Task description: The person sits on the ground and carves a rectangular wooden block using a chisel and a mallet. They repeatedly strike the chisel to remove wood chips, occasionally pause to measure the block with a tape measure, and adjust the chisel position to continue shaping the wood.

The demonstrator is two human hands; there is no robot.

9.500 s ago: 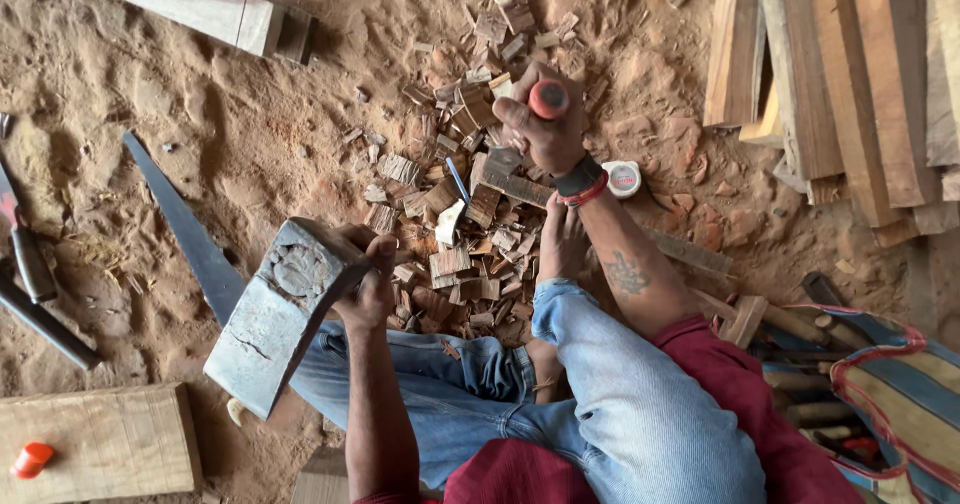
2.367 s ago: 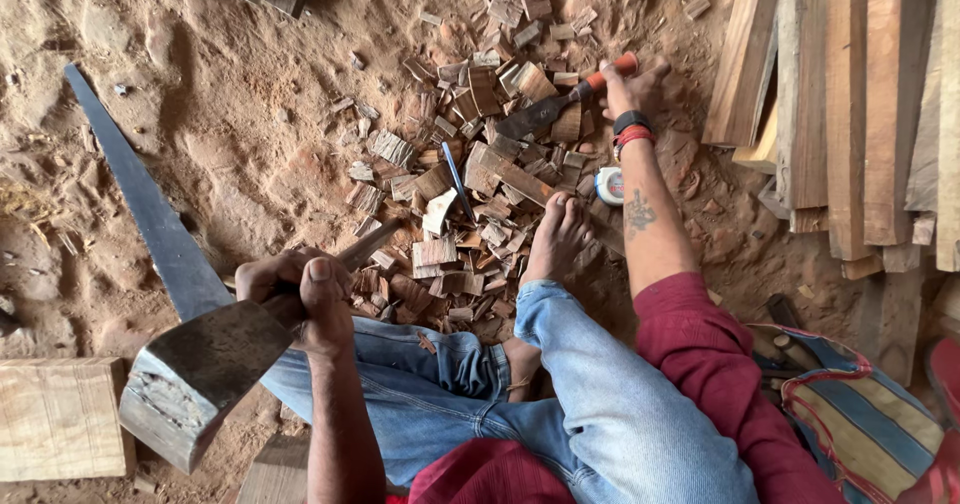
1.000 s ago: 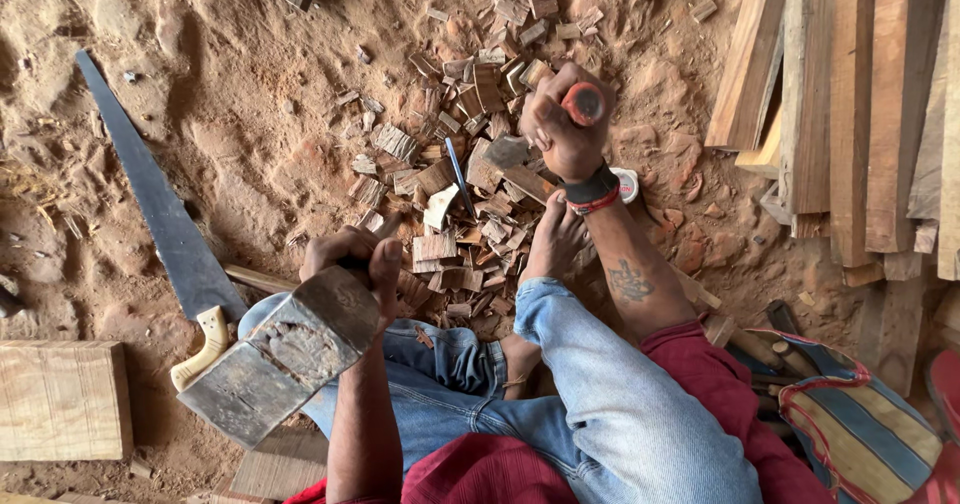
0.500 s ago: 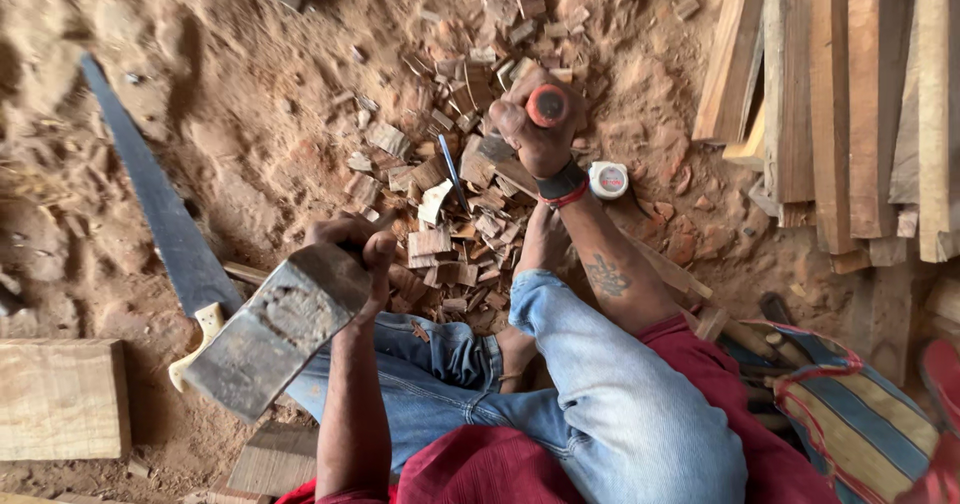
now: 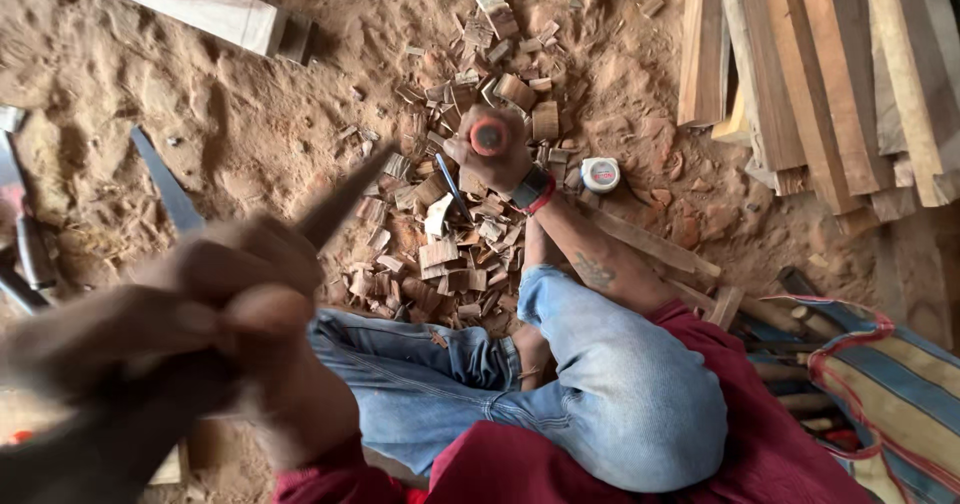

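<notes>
My left hand (image 5: 215, 294), blurred close up, clamps a wood block (image 5: 110, 434); my right hand (image 5: 495, 154) grips a red-handled tool (image 5: 488, 136) above wood scraps (image 5: 440, 254).

Your right hand (image 5: 497, 159) grips a tool handle (image 5: 489, 136) with a glossy orange-red end; beneath lie rough, matt wood offcuts (image 5: 455, 249) on dry, grainy sawdust (image 5: 250, 124).

Reddish-brown wood scraps (image 5: 450, 234) at twelve o'clock; orange-red tool handle end (image 5: 489, 137); faded blue jeans (image 5: 560, 384); dark red shirt (image 5: 740, 444); blue-and-tan striped bag (image 5: 900, 394) at four o'clock.
</notes>
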